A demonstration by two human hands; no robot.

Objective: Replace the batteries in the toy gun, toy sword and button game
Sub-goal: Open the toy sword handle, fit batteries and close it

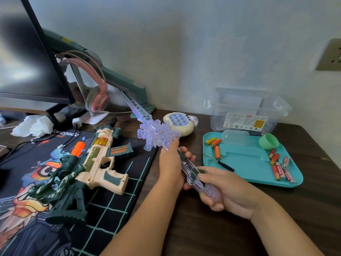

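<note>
I hold the clear toy sword [158, 132] over the desk, its snowflake guard lit purple and its blade pointing up and left. My left hand [170, 163] grips the handle just below the guard. My right hand [219, 187] grips the handle's lower end, thumb on the battery compartment. The cream and green toy gun [99, 159] lies on the printed mat to the left. The cream button game [180, 122] sits behind the sword's guard. Orange batteries [215, 143] and red batteries [280, 169] lie in the teal tray [245, 159], with a small screwdriver [219, 161].
A clear plastic box [247, 109] stands behind the tray, and a green cup [267, 141] rests in the tray's far corner. A monitor [27, 58], pink headphones [96, 93] and crumpled tissue [33, 126] crowd the back left. Cables run across the mat [110, 209].
</note>
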